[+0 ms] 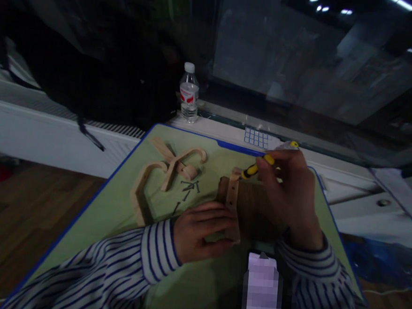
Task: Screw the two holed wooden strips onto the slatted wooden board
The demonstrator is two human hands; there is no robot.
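Observation:
My right hand [293, 191] is closed around a yellow and black screwdriver [250, 171], its front end at the upper part of a pale wooden hook [233, 191]. That hook lies on a brown wooden board [254, 200], and small dark holes show along it. My left hand [199, 229] grips the hook's lower part between fingers and thumb, pressing it at the board's left side. Left of the board lie several loose screws [189, 186]. Beyond them are more wooden hooks, one angled hook [140, 192] and a crossed pair [172, 164].
The small green table [182, 294] has a blue rim. A phone [260, 290] lies near its front edge. On the sill behind stand a water bottle [189, 94] and a blue-gridded sheet [256, 138]. A black bag [102, 72] rests at the left.

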